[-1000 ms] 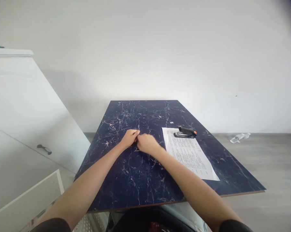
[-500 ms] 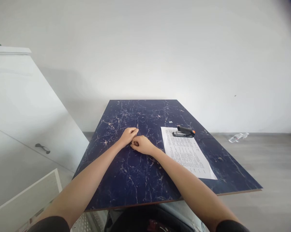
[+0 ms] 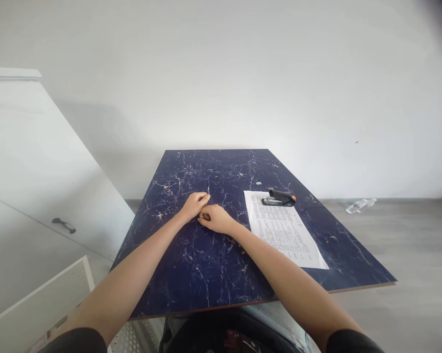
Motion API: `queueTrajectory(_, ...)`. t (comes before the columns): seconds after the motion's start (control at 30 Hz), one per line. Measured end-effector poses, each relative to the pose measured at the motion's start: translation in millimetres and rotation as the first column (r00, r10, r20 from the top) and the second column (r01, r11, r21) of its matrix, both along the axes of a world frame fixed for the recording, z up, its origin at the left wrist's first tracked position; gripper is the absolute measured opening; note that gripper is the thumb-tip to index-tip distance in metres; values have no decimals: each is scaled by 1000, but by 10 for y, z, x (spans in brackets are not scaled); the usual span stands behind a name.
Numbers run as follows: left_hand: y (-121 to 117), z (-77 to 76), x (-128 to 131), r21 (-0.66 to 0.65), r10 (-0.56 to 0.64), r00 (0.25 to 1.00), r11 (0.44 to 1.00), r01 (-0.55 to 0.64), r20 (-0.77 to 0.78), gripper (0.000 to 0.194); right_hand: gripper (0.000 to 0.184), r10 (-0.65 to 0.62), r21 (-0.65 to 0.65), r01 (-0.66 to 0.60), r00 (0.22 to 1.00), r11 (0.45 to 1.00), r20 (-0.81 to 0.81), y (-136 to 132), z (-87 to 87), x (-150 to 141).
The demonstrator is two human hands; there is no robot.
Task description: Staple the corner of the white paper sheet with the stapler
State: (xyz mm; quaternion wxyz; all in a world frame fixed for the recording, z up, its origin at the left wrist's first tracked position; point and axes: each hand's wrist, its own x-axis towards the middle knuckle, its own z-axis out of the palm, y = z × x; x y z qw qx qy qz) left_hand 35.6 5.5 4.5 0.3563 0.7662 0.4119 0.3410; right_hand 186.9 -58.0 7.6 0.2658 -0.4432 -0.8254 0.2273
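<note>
My left hand point(image 3: 195, 206) and my right hand point(image 3: 217, 219) rest together at the middle of the dark blue marbled table point(image 3: 195, 284). Both are closed with the fingers curled in, and no object shows in either one. The knuckles of the right touch the fingers of the left. To the right of my right hand lies a white printed sheet of paper point(image 3: 280, 235), its lower right corner slightly creased. A black stapler point(image 3: 279, 198) with an orange spot sits on the sheet's upper part, apart from both hands.
Beyond the stapler is a small pale scrap point(image 3: 258, 183). A white cabinet point(image 3: 30, 162) with a dark handle point(image 3: 63, 225) stands on the left. On the floor at right lies a clear plastic item point(image 3: 360, 205). The far table edge faces a pale wall point(image 3: 221, 73).
The camera view has shifted very slightly. Both hands, the paper and the stapler keep their places.
</note>
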Motion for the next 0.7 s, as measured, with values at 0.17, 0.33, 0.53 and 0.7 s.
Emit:
queueTrajectory(0.17, 15, -10, 0, 6, -5, 1000, 1000, 5, -11, 44, 19, -6, 4, 6, 1000, 1000, -2, -8, 11, -1)
queueTrajectory(0.33, 24, -22, 0, 6, -5, 1000, 1000, 5, -12, 44, 17, -8, -6, 8, 1000, 1000, 11, -12, 8, -7)
queueTrajectory(0.53, 4, 8, 1, 7, -11, 1000, 1000, 11, -9, 44, 17, -6, 2, 6, 1000, 1000, -2, -7, -6, -5)
queueTrajectory(0.7, -3, 11, 5, 4, -6, 1000, 1000, 6, -8, 44, 17, -9, -7, 9, 1000, 1000, 14, -12, 4, -7)
